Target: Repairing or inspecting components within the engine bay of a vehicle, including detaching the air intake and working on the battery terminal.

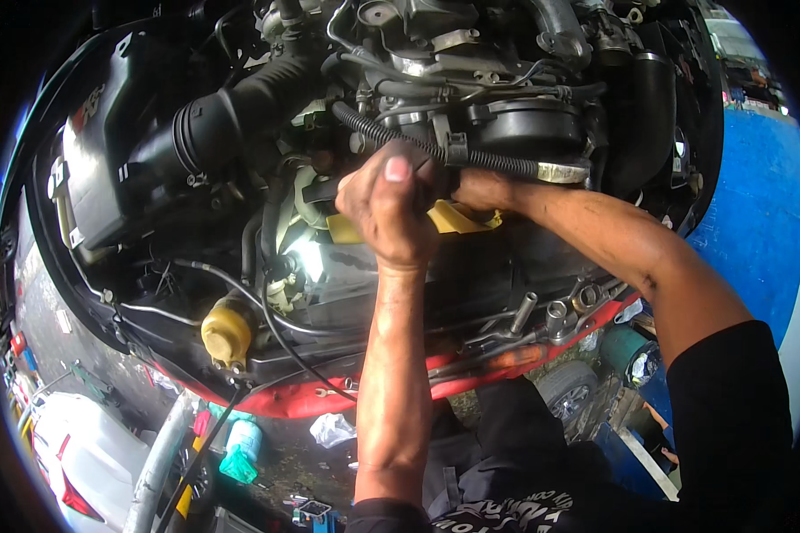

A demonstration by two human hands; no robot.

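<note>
My left hand (389,204) is closed in a fist over the front of the engine, its thumb on top. Something dark is pressed against its fingers, too shadowed to name. Right beside it, my right hand (482,190) reaches in under a black corrugated hose (498,162), and its fingers are hidden. Both hands are close together above a yellow strip (458,218), which lies across the dark gap in front of the engine. A round black cover (529,123) sits just beyond the hose.
Sockets (556,313) and wrenches lie along the front edge on a red cover (284,404). A yellow-capped reservoir (227,333) stands at the left front. The black air intake duct (213,124) runs at the far left. A bright light (308,256) shines beside my left wrist.
</note>
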